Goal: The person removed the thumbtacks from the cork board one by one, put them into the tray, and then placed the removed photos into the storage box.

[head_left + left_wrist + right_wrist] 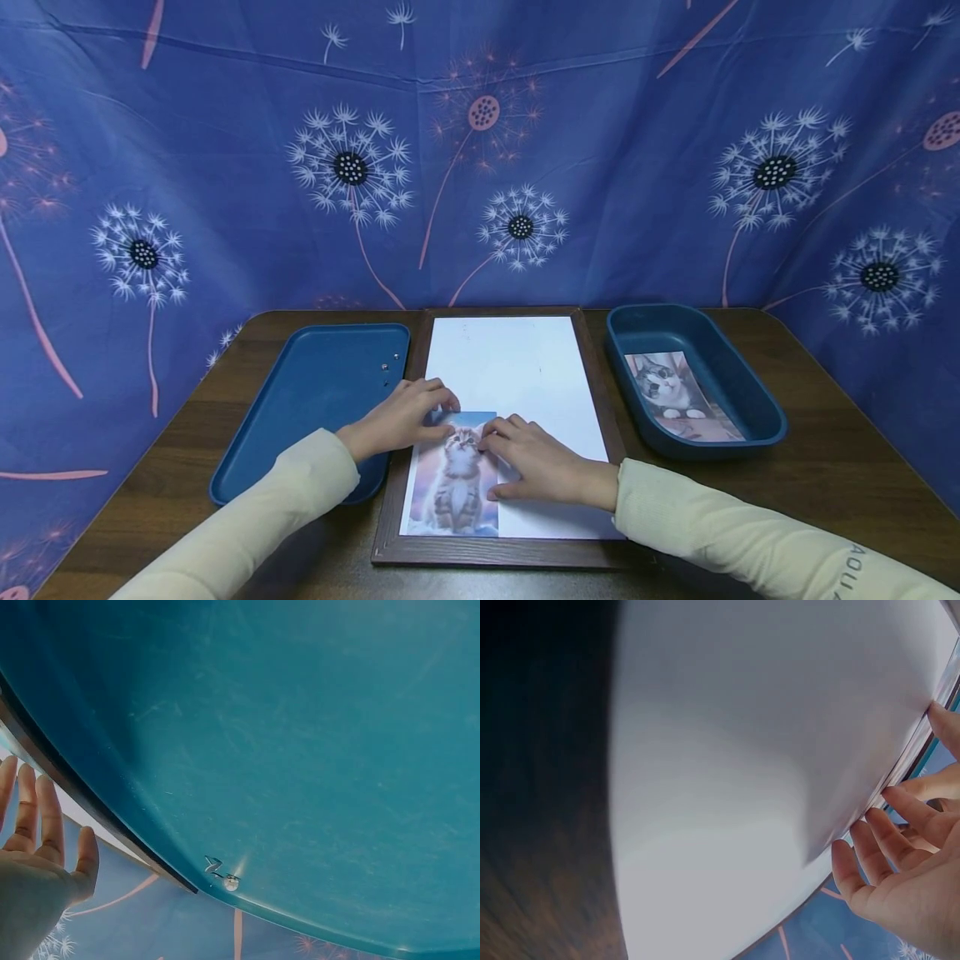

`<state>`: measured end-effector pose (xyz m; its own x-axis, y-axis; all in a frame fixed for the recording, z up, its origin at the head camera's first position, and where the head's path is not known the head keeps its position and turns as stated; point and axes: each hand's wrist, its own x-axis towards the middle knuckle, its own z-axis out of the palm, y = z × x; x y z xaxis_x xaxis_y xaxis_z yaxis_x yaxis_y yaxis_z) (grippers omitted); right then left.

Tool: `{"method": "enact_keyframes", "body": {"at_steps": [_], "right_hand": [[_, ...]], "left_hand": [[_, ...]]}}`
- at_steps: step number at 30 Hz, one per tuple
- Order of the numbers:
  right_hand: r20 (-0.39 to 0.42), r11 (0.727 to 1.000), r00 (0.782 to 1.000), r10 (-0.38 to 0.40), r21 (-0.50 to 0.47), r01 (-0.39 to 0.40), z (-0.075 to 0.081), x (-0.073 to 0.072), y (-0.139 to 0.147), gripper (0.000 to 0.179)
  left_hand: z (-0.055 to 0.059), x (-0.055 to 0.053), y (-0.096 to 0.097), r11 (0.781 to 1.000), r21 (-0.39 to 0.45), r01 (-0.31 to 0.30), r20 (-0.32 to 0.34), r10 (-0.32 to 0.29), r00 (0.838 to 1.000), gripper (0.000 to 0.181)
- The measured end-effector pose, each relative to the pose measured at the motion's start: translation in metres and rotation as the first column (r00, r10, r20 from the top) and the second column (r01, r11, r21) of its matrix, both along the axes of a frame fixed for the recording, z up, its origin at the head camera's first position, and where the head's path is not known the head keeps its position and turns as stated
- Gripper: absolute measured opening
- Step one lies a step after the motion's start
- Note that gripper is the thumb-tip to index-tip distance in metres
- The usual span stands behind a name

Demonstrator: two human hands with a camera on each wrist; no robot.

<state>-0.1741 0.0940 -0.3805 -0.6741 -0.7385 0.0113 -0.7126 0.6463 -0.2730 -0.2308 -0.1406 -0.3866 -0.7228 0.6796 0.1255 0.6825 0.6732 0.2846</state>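
Observation:
A kitten picture [456, 492] lies in the near left corner of a white board [510, 358] with a brown wooden frame [450, 550]. At the picture's upper left corner my left hand [405, 417] rests with its fingertips and thumb by the edge. My right hand [542, 462] touches the picture along its right side, thumb lower down. In the right wrist view, the fingertips of the right hand [907, 862] line up along the picture's thin edge. The left wrist view has the left hand [41, 870] with fingers extended and spread, partly cut off.
Left of the frame is a flat blue tray [315, 392] with several small shiny metal pieces [386, 367] near its right rim. On the right stands a deeper blue bin [738, 367] holding a cat picture [671, 392]. A dandelion-patterned cloth [420, 100] hangs behind the wooden table [840, 433].

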Motion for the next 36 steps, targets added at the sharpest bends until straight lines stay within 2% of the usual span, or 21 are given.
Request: {"method": "enact_keyframes", "body": {"at_steps": [9, 23, 36], "right_hand": [[-0.008, 1.000, 1.000, 0.005, -0.001, -0.005, 0.000, 0.000, 0.000, 0.056], [-0.003, 1.000, 1.000, 0.002, -0.008, -0.002, 0.002, 0.001, 0.001, 0.055], [0.000, 0.997, 0.999, -0.041, -0.060, 0.041, 0.012, -0.003, 0.011, 0.053]], "left_hand": [[0.003, 0.001, 0.002, 1.000, -0.003, 0.000, 0.034, 0.000, 0.999, 0.027], [0.003, -0.003, 0.006, 0.999, -0.024, -0.029, 0.097, 0.031, 0.995, 0.028], [0.006, 0.001, 0.008, 0.999, -0.011, -0.038, 0.115, 0.039, 0.993, 0.026]]}}
